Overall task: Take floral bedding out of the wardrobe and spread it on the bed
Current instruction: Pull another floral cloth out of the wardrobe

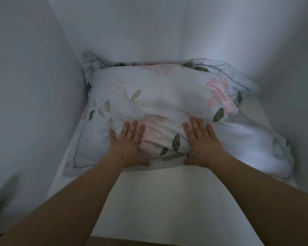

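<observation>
A floral pillow (160, 103) lies on a white wardrobe shelf (160, 201), pushed back into the corner where the pale rear wall (167, 27) meets the left side wall (25, 86). Its case is pale blue-white with pink blooms and green leaves, edged by a flat flange with a grey stitched line. The pillow's long axis runs left to right across the shelf, square to the person's reach.

Both bare forearms stretch forward from below. The left hand (128, 144) and the right hand (203, 141) rest flat on the pillow's near half, fingers straight and spread, pointing away toward the rear wall, thumbs down by the near edge. Neither hand grips anything; the palms only press on the fabric. The hands sit about equally far in, either side of the pillow's middle, so the pillow lies directly under and ahead of the fingers.

To lift it out, I judge the fingers need to curl around the near edge or slide beneath.

The pillow's underside and far edge are hidden. A grey object at the lower left (0, 205) is cut off and blurred. No bed is in view.
</observation>
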Demonstrator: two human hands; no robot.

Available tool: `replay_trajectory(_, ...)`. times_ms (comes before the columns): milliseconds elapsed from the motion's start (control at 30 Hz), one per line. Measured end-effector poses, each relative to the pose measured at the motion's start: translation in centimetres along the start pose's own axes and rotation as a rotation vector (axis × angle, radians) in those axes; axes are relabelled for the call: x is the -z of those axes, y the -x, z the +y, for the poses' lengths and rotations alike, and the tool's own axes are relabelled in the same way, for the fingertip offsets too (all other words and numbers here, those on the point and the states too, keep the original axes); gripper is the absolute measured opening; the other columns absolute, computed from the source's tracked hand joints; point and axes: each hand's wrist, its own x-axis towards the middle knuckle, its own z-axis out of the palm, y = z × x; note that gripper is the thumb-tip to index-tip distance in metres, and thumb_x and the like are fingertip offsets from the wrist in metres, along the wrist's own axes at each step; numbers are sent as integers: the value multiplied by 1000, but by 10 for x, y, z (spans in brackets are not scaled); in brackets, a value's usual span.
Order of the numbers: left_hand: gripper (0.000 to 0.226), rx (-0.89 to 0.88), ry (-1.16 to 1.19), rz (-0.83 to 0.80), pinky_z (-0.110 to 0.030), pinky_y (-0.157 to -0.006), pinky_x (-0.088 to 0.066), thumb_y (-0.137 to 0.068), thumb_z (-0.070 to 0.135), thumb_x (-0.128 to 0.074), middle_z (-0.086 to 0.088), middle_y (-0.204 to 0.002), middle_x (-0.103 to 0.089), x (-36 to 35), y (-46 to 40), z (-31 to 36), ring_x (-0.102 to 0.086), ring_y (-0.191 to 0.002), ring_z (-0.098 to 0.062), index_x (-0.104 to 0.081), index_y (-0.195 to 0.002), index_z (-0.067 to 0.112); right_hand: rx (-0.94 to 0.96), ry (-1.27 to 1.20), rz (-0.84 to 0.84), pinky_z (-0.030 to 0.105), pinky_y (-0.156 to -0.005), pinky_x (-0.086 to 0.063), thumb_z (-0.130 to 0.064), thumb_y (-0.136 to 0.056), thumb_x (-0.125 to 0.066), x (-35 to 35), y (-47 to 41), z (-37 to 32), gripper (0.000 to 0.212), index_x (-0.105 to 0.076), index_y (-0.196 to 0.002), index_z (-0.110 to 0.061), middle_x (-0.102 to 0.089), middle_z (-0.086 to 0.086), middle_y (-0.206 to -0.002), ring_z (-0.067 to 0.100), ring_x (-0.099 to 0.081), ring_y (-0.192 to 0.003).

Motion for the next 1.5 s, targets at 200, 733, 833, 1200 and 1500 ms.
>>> replay_trajectory(200,134,-19,45,3,-70,-108,10,-57,89,-54,3,-158,30,-23,-16,-3,29,-144,-21,24,-149,31,-36,-26,32,52,-119,8,-76,-62,-64,-27,-31,-3,134,17,-151,-17,21,15,-158,33,16,-147)
replay_trajectory(733,106,0,125,-1,-68,-110,3,-77,76,-51,6,-162,15,-18,-44,-3,14,-148,-18,8,-153,32,20,-23,195,54,-96,-47,-33,-51,-89,-45,-70,-4,85,-61,-124,1,-60,34,-121,47,-62,-106)
replay_trajectory(833,82,-13,104,1,-69,-110,-3,-92,56,-48,6,-163,5,-18,-49,-4,6,-150,-18,0,-154,32,98,-94,263,40,-67,-57,-10,-40,-85,-36,-62,-4,58,-72,-95,-1,-70,23,-84,37,-70,-69)
replay_trajectory(1200,33,-12,341,-337,-37,-97,-42,-99,18,-46,-17,-129,-58,76,174,44,-56,-117,-32,-56,-127,6,0,26,-506,37,-97,-48,-33,-95,-45,129,114,-58,36,-60,-123,-19,-62,7,-128,28,-60,-115)
replay_trajectory(1500,24,12,577,-265,-28,-84,-44,-94,10,-49,-16,-115,-67,343,328,45,-61,-107,-29,-67,-108,2,-56,-117,-615,30,-73,-45,-47,-90,-51,417,243,-55,32,-61,-92,-17,-66,3,-96,20,-61,-83)
